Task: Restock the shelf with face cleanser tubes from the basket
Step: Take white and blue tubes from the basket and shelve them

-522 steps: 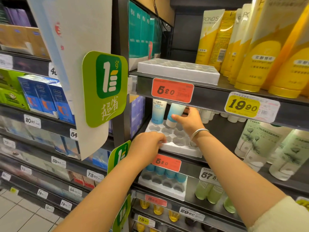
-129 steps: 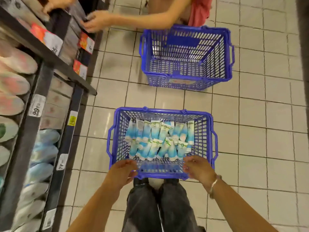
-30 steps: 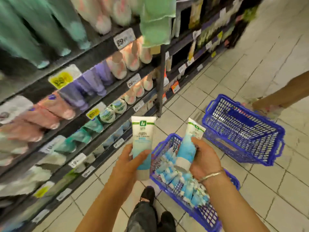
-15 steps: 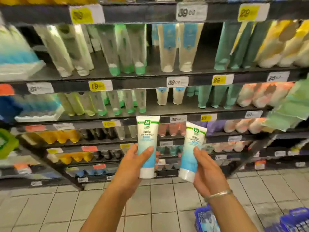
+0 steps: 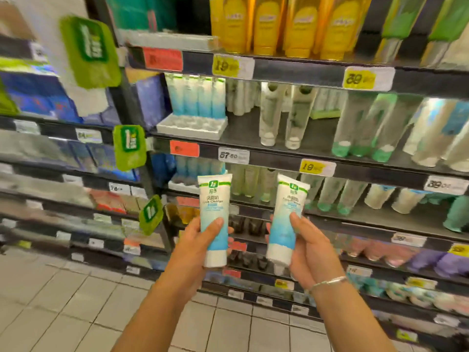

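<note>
The white tray (image 5: 193, 127) on the middle shelf (image 5: 279, 153) holds a row of blue-and-white cleanser tubes (image 5: 198, 97) standing along its back; the front cells are unfilled. A second tray (image 5: 181, 186) on the shelf below holds more blue tubes, partly hidden behind the left tube. Both forearms extend forward and upward from the lower edge of the view, side by side. The left hand (image 5: 200, 240) grips the left tube (image 5: 215, 219) upright, cap down, with the thumb across the front and the fingers curled behind. The right hand (image 5: 307, 247) grips the right tube (image 5: 285, 222), cap down and tilted slightly right, thumb on its front. The two tubes are apart, in front of the lower shelves. A silver bracelet (image 5: 327, 282) sits on the right wrist.
</note>
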